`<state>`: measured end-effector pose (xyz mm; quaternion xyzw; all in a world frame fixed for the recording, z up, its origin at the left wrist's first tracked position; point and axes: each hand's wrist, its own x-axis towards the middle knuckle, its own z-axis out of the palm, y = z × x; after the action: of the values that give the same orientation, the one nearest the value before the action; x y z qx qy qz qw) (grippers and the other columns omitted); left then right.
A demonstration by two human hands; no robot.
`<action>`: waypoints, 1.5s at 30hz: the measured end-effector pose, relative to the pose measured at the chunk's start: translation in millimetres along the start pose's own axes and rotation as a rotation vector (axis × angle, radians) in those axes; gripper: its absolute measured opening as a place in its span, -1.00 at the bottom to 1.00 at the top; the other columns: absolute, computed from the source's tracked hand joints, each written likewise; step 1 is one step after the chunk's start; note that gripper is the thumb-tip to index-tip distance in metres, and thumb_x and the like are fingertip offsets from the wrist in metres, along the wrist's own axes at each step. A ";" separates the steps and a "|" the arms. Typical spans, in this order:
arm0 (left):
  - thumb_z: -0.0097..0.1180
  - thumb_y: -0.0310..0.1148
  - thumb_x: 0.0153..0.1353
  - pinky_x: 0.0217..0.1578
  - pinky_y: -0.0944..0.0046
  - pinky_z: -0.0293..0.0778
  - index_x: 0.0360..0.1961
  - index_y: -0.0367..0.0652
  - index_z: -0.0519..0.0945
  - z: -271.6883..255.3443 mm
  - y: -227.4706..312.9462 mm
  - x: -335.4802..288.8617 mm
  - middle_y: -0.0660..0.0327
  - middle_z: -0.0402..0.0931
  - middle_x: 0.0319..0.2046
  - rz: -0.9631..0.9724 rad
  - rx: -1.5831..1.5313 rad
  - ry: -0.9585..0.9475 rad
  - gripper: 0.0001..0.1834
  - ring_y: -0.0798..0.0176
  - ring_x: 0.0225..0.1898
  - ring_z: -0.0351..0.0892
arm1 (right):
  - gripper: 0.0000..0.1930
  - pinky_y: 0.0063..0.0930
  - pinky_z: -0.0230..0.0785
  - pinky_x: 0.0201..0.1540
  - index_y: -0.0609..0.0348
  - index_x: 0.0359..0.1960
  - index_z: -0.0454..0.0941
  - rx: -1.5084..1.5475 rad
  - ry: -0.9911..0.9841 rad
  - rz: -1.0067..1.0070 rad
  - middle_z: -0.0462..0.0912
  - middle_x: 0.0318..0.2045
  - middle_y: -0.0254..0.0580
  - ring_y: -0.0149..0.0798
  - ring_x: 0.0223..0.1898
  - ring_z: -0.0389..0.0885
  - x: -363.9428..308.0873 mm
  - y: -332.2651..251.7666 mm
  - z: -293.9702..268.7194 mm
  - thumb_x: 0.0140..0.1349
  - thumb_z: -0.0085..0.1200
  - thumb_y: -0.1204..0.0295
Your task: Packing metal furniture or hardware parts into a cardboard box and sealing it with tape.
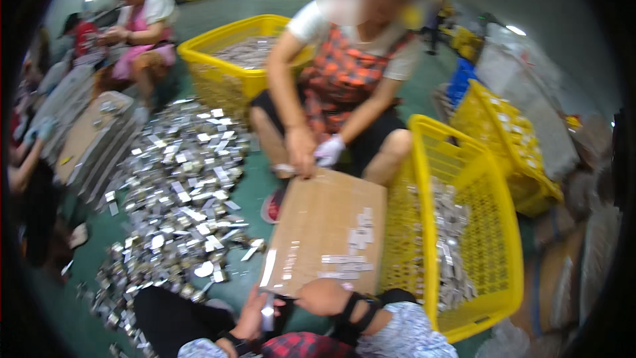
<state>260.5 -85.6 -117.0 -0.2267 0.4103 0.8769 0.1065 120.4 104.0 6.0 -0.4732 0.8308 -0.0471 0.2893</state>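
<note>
My left hand (pixel 250 317) is at the near edge of a brown cardboard box (pixel 301 219), its fingers closed on a small shiny metal piece (pixel 267 313). Close beside it, my right hand (pixel 323 297) is curled over the box's near edge. What its fingers hold, if anything, is hidden by blur. Several small whitish strips (pixel 344 265) lie on the box top near my right hand. Across the box sits a co-worker in a checked apron (pixel 338 59), both hands at the far edge, one in a white glove (pixel 329 151).
A large heap of shiny metal pieces (pixel 179 192) covers the green floor at left. At right stands a yellow basket (pixel 507 252) with more pieces inside. Another yellow basket (pixel 232 83) is behind the heap. More people sit at far left near stacked cardboard (pixel 93 139).
</note>
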 end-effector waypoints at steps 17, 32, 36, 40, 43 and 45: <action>-0.17 -0.24 0.59 -0.40 0.37 0.47 0.59 -0.07 -0.07 -9.2 -6.5 -9.2 0.26 0.49 -0.36 0.030 0.062 0.028 -0.34 0.40 -0.44 0.46 | -0.61 0.00 0.57 -0.15 0.10 -0.29 0.72 -0.067 -0.060 0.001 0.75 -0.32 0.02 0.12 -0.22 0.74 5.4 -18.8 1.4 0.37 0.03 0.04; -0.15 -0.15 0.55 -0.56 0.27 0.48 0.27 0.06 0.28 22.8 -15.4 -0.3 0.28 0.42 -0.49 -0.005 0.060 0.033 -0.65 0.34 -0.59 0.42 | -0.64 0.06 0.57 -0.15 0.23 -0.34 0.74 0.007 0.049 0.054 0.74 -0.39 0.12 0.21 -0.28 0.73 -26.4 2.7 -0.8 0.30 0.13 0.15; -0.17 -0.14 0.56 -0.55 0.26 0.48 0.25 0.07 0.29 -3.9 -27.1 12.5 0.27 0.42 -0.47 -0.006 0.026 0.020 -0.67 0.34 -0.59 0.42 | -0.64 0.05 0.57 -0.14 0.24 -0.34 0.74 -0.002 0.038 0.058 0.74 -0.38 0.11 0.21 -0.27 0.73 -21.7 -3.9 0.0 0.30 0.13 0.15; -0.18 -0.15 0.56 -0.57 0.27 0.45 0.25 0.05 0.29 8.6 -18.1 1.6 0.26 0.42 -0.48 0.008 0.046 0.025 -0.67 0.33 -0.61 0.41 | -0.64 0.04 0.57 -0.16 0.25 -0.34 0.73 0.013 0.053 0.051 0.73 -0.39 0.12 0.20 -0.28 0.73 -17.9 -3.0 4.6 0.30 0.13 0.16; -0.19 -0.16 0.56 -0.59 0.27 0.44 0.26 0.06 0.28 -1.3 -19.8 7.2 0.26 0.41 -0.49 0.027 0.063 0.025 -0.66 0.33 -0.63 0.40 | -0.64 0.04 0.56 -0.18 0.26 -0.36 0.73 0.010 0.072 0.037 0.73 -0.41 0.13 0.20 -0.29 0.72 -17.8 -7.4 -2.5 0.30 0.14 0.16; -0.20 -0.17 0.56 -0.60 0.27 0.43 0.27 0.06 0.27 -3.1 -22.1 11.1 0.26 0.41 -0.50 0.030 0.063 0.003 -0.66 0.32 -0.64 0.40 | -0.65 0.04 0.56 -0.20 0.26 -0.37 0.72 0.007 0.087 0.028 0.72 -0.42 0.12 0.21 -0.30 0.72 -18.5 -6.7 -2.9 0.29 0.14 0.17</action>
<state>260.0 -73.8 -139.0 -0.2182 0.4411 0.8647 0.1000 131.1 114.8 18.9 -0.4580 0.8490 -0.0664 0.2550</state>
